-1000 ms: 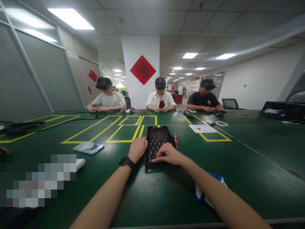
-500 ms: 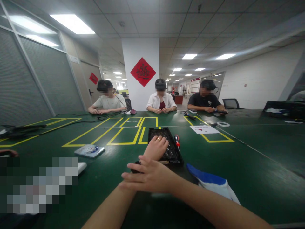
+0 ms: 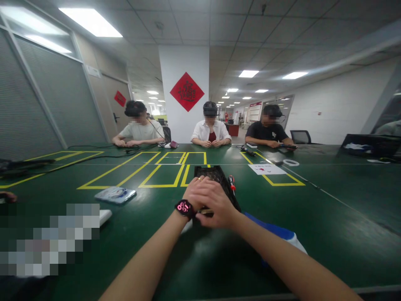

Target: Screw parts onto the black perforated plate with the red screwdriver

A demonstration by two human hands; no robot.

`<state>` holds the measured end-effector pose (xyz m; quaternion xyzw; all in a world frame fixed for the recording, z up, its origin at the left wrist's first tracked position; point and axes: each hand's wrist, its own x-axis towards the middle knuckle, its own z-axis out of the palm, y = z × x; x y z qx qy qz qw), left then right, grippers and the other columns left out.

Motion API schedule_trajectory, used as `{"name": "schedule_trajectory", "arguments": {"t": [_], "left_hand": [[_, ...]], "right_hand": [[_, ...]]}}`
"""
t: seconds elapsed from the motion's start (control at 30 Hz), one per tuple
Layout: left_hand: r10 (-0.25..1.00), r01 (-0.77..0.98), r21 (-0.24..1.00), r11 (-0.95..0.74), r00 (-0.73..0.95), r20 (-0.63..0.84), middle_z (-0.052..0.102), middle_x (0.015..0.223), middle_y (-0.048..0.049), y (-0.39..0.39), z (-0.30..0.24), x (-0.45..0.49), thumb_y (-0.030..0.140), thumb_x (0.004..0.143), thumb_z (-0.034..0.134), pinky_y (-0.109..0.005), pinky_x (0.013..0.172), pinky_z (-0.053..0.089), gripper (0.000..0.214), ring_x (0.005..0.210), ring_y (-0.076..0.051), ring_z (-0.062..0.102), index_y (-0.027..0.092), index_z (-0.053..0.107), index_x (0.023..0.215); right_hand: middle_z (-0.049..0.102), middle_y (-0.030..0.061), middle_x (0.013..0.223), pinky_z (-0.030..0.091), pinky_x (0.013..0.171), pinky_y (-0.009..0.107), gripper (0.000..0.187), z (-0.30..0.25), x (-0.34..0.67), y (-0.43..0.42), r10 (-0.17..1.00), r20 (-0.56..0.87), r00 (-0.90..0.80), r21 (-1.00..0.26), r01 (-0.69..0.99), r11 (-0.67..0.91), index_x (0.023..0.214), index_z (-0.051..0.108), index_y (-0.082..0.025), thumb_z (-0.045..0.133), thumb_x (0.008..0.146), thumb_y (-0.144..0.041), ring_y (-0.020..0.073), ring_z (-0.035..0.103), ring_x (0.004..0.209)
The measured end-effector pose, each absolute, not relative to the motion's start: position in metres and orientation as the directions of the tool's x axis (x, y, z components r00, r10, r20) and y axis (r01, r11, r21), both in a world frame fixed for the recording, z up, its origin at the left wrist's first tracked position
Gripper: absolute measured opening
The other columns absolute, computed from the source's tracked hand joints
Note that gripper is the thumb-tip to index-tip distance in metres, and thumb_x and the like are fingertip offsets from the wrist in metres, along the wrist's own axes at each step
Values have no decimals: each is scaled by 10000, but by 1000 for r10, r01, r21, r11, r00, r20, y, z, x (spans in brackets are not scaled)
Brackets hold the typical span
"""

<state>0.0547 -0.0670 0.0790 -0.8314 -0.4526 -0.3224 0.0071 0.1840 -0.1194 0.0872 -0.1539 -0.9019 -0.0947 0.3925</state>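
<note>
A black tray (image 3: 219, 173) with small dark parts lies on the green table (image 3: 328, 217) in front of me. My left hand (image 3: 194, 187) rests on the tray's near left part; a ring shows on one finger, and the other fingers are hidden. A lit smartwatch (image 3: 184, 207) sits on that wrist. My right hand (image 3: 214, 202) lies across the back of my left hand, fingers stretched out and pointing left, holding nothing that I can see. A small brass-coloured piece (image 3: 205, 212) shows just under it at the tray's near edge.
A red-handled screwdriver (image 3: 231, 181) lies right of the tray. A blue and white cloth (image 3: 283, 235) lies under my right forearm. A flat packet (image 3: 115, 194) is at the left, a paper sheet (image 3: 266, 169) and tape ring (image 3: 291, 162) farther right. Three people sit across the table.
My right hand left the tray, swung across to my left wrist, and now lies over the back of my left hand. The left hand moved onto the tray. The watch face is now lit.
</note>
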Motion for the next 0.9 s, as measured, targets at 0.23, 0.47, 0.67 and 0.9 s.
{"name": "schedule_trajectory", "arguments": {"t": [0.23, 0.47, 0.67, 0.9], "left_hand": [[847, 839, 421, -346, 86, 525, 557, 1120, -112, -32, 40, 18, 456, 805, 453, -361, 927, 356, 417, 1057, -240, 498, 175, 525, 1106], [924, 672, 670, -316, 58, 378, 489, 1278, -136, -8, 9, 15, 426, 829, 418, -348, 1008, 305, 495, 1185, -220, 440, 119, 471, 1214], [924, 669, 670, -322, 66, 378, 475, 1289, -151, -8, 10, 14, 450, 824, 405, -341, 1024, 291, 541, 1203, -224, 422, 89, 468, 1223], [922, 659, 679, -325, 60, 383, 508, 1252, -139, -6, 8, 14, 441, 829, 409, -342, 997, 324, 496, 1159, -212, 465, 114, 486, 1195]], "right_hand": [[652, 39, 802, 417, 787, 296, 133, 78, 220, -83, 617, 507, -602, -433, 440, 786, 801, 654, -170, 564, 777, -264, 147, 558, 799], [610, 51, 1023, 337, 915, 364, 199, 67, 221, -77, 582, 383, -717, -346, 473, 810, 767, 707, -220, 652, 695, -397, 191, 485, 1012], [606, 43, 1064, 344, 917, 365, 191, 69, 221, -78, 587, 341, -734, -335, 489, 806, 781, 708, -223, 623, 730, -386, 196, 450, 1053], [637, 32, 996, 351, 911, 326, 178, 69, 220, -80, 508, 371, -778, -276, 430, 860, 774, 705, -210, 590, 768, -345, 172, 464, 1038]]}}
